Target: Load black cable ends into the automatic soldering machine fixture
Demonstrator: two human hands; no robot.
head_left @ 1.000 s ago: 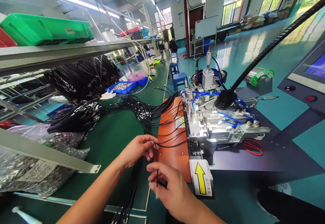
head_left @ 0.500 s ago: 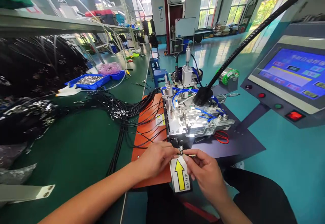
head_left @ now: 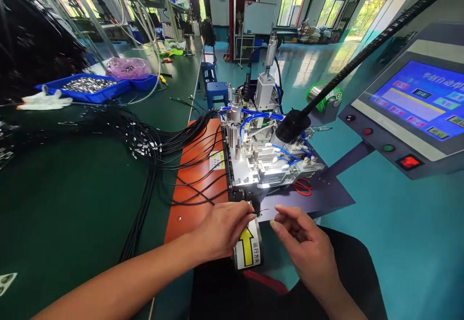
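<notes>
My left hand [head_left: 230, 225] is closed in a pinch at the near end of the machine [head_left: 268, 151], above a white label with a yellow arrow [head_left: 247, 247]. What its fingertips grip is too small to make out. To the right, my right hand [head_left: 302, 235] is raised with thumb and fingers apart and nothing visible between them. Black cables [head_left: 195, 167] run over the orange board [head_left: 203, 184] into the machine's left side.
A blue tray [head_left: 119, 89] of small metal parts and a white glove [head_left: 45, 101] lie on the green table [head_left: 90, 189]. At the right stands a control screen [head_left: 420, 102]. A black flexible arm [head_left: 348, 68] crosses above the machine; red-handled scissors [head_left: 302, 188] lie beside it.
My right hand has parted from my left hand and moved right, its fingers opening. My left hand stays pinched near the machine's front. The view has shifted.
</notes>
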